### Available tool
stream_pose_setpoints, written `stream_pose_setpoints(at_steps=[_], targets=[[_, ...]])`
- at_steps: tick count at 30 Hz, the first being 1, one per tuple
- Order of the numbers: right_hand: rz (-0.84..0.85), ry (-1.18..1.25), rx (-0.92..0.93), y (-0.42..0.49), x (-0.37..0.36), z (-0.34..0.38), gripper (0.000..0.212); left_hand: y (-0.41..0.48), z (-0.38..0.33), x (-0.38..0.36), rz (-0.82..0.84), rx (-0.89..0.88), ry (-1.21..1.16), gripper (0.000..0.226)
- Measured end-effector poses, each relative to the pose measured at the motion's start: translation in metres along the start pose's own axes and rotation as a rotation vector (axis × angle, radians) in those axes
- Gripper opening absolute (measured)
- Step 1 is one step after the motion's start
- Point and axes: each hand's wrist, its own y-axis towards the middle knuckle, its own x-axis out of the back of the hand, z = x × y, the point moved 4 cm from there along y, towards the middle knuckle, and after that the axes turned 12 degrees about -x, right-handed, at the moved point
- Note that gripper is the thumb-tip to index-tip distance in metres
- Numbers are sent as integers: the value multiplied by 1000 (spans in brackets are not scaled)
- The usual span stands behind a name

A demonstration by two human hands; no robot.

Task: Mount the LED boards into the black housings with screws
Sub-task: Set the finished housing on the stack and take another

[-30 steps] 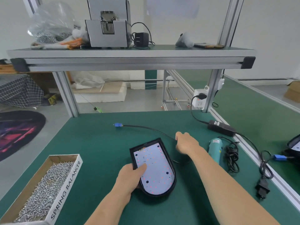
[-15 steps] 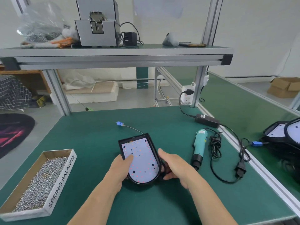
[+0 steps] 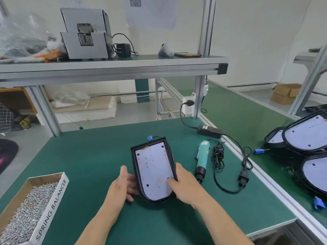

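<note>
Box wall: "SPRING BALANCER" in black capitals on the white long side of the cardboard box (image 3: 51, 207) holding screws (image 3: 26, 209), at the left of the counter (image 3: 88, 156).
Screwdriver sticker: small white label on the teal electric screwdriver (image 3: 202, 156); print too small to read.
Power adapter (image 3: 209, 131): pale label, unreadable.
Wall sheet (image 3: 152, 13): square code pattern at its top, blurred; no words legible.
</note>
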Motion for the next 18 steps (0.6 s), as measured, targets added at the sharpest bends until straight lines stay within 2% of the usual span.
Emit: stream_pose_setpoints(at_steps=[5,8,14,18], targets=[[-97,-46,3,0,44,-1,14,3,11,-1,-26,-45,45,58],[-176,-61,5,-2,75,-5,21,5,14,-1,-45,-59,49,52],[-366,5,17,-14,149,-18,24,13,19,1,-45,-83,55,47],[-525,36,-31,-25,203,-38,21,32,33,-2,-32,-9,62,47]])
